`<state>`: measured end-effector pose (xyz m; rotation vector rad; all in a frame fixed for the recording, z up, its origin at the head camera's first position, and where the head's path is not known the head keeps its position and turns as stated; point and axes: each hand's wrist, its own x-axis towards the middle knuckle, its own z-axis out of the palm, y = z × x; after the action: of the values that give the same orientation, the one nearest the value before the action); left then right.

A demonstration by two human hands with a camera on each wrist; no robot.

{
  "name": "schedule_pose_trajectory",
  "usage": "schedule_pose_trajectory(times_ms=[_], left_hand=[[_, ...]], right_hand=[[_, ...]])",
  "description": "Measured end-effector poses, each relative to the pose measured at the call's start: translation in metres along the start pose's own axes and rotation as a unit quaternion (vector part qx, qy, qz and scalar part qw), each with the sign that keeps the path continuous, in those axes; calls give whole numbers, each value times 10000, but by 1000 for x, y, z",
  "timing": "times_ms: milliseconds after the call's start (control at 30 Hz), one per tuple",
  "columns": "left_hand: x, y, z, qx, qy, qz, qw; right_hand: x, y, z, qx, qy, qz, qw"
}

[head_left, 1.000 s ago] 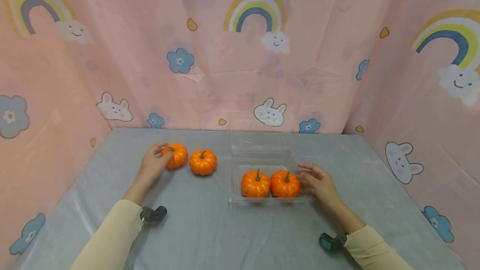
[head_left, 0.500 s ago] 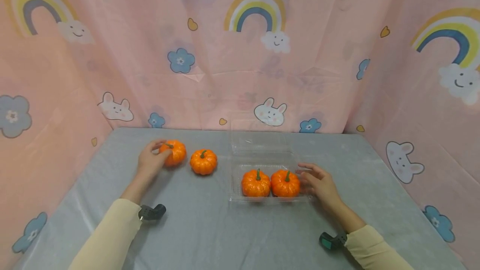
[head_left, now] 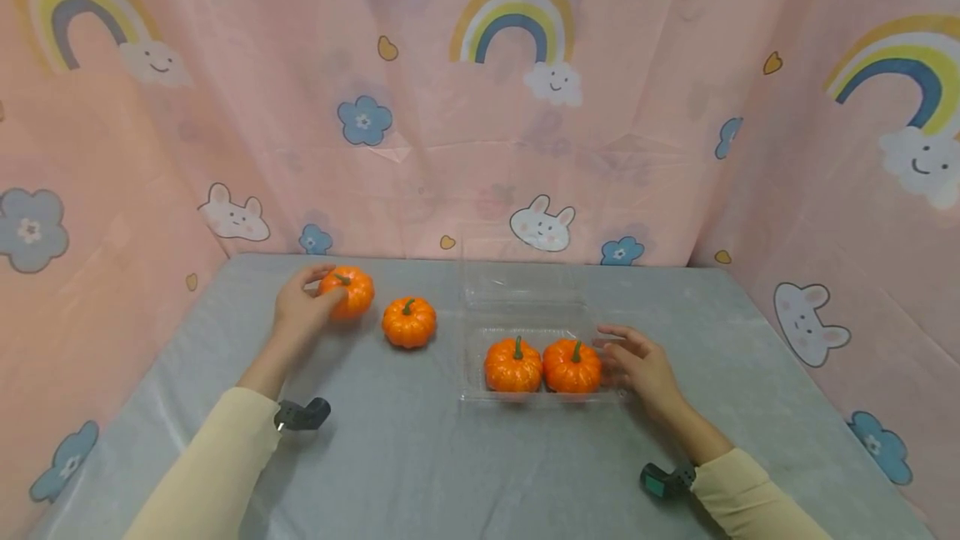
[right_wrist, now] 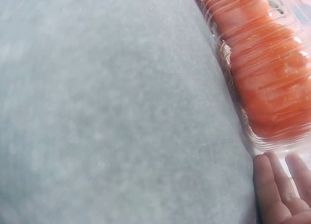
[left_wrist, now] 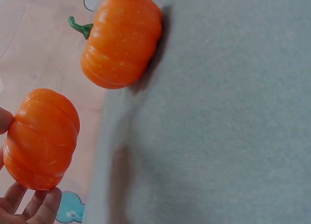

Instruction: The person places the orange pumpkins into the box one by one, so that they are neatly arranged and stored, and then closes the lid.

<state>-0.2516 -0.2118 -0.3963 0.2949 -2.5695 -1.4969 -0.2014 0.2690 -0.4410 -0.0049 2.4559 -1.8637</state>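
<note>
My left hand (head_left: 302,307) grips a small orange pumpkin (head_left: 354,293) between thumb and fingers; the left wrist view shows this held pumpkin (left_wrist: 43,139) lifted off the table, its shadow below. To its right a second pumpkin (head_left: 408,322) with a green stem sits on the table. Two more pumpkins, a left one (head_left: 513,366) and a right one (head_left: 572,366), lie side by side in a clear plastic clamshell box (head_left: 474,397) whose lid stands raised at the back. My right hand (head_left: 643,369) rests at the box's right side, fingers extended against its wall.
A grey cloth (head_left: 405,457) covers the table. Behind and at both sides hangs a pink curtain (head_left: 420,190) printed with rainbows and rabbits. Dark wrist devices sit on both forearms, a left one (head_left: 303,415) and a right one (head_left: 666,482).
My left hand has raised its pumpkin off the table, moving slightly up and away from the viewer. My right hand and the box have stayed in place.
</note>
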Motion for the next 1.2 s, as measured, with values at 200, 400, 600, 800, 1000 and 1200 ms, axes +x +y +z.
schedule_pose_trajectory(times_ms=[200,400,600,800,1000,1200], left_hand=[[1,10,1,90,114,290,9995],[2,18,5,246,104,648,9975],[1,29,12,245,13,1109,9935],[0,41,21,230,-63,1315,9910],[-7,57,36,225,-243,1466,9886],[-14,69,53,156,-414,1492,9878]], right_hand=[[1,-1,0,31,-2,-5,10000],[0,-3,1,47,-7,-4,10000],[0,-4,1,97,-7,-28,9999],[-1,-5,1,57,-40,-14,10000],[-1,-3,1,18,15,-19,10000],[0,-2,1,-16,4,-9,10000]])
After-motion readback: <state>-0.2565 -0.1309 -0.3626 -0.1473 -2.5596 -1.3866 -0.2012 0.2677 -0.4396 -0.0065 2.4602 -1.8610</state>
